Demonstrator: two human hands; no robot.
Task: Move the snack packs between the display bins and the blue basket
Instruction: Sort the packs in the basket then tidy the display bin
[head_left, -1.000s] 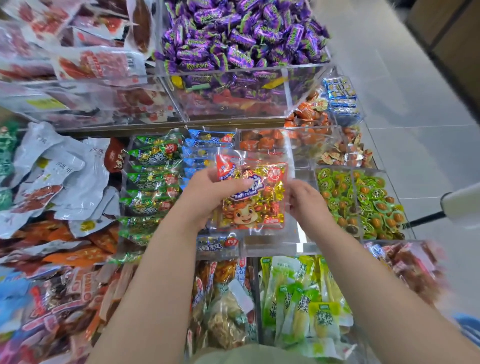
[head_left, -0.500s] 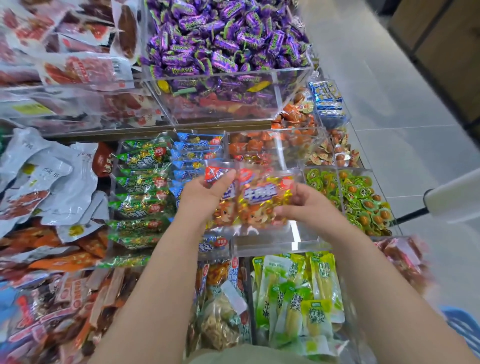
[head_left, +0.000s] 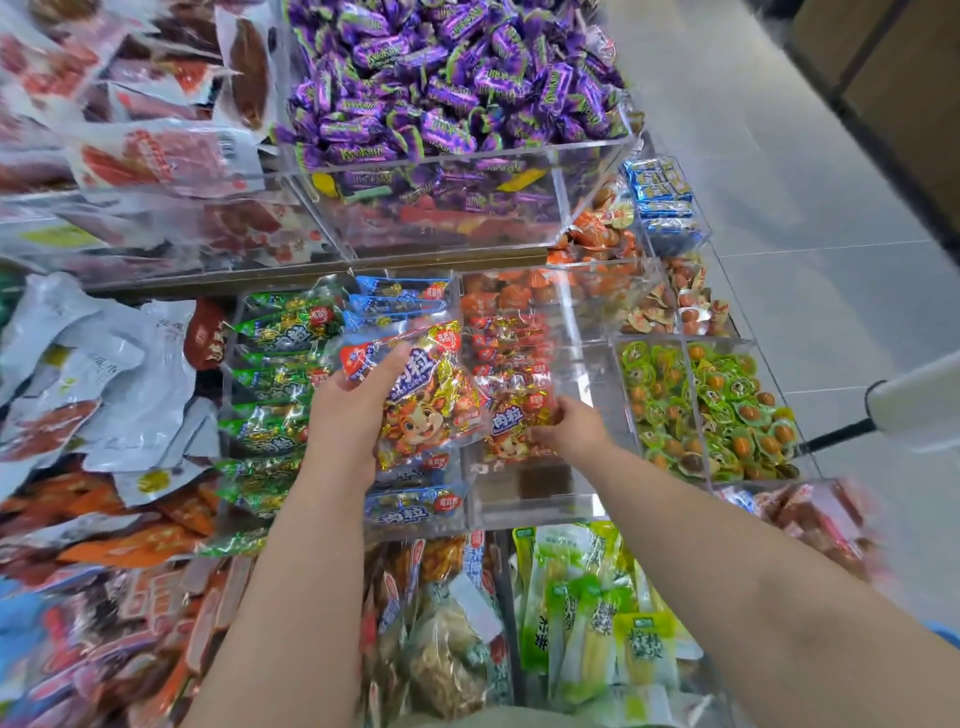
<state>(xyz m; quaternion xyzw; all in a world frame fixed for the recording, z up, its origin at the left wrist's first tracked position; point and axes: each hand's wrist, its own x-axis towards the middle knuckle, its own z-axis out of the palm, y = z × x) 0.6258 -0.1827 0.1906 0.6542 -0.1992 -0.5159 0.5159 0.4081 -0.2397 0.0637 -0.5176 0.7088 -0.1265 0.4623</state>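
Note:
My left hand (head_left: 349, 415) grips a red-and-gold beef-cube snack pack (head_left: 426, 400) with a cartoon ox, tilted over the seam between two clear display bins. My right hand (head_left: 569, 428) reaches into the clear bin (head_left: 530, 499) to the right and pinches another red-and-gold pack (head_left: 511, 421) lying in a row of the same packs. A blue edge at the lower right corner (head_left: 948, 636) may be the basket; most of it is out of view.
Green packs (head_left: 275, 374) and blue packs (head_left: 410, 506) fill the bins on the left. Purple candies (head_left: 441, 88) are heaped in a raised clear bin behind. Green-orange sweets (head_left: 711, 405) sit to the right. A white handle (head_left: 919, 405) juts in from the right edge.
Both hands held the packs together earlier. Now they have parted: the left hand keeps one pack, tilted to the left, and the right hand has lowered another pack into the right bin.

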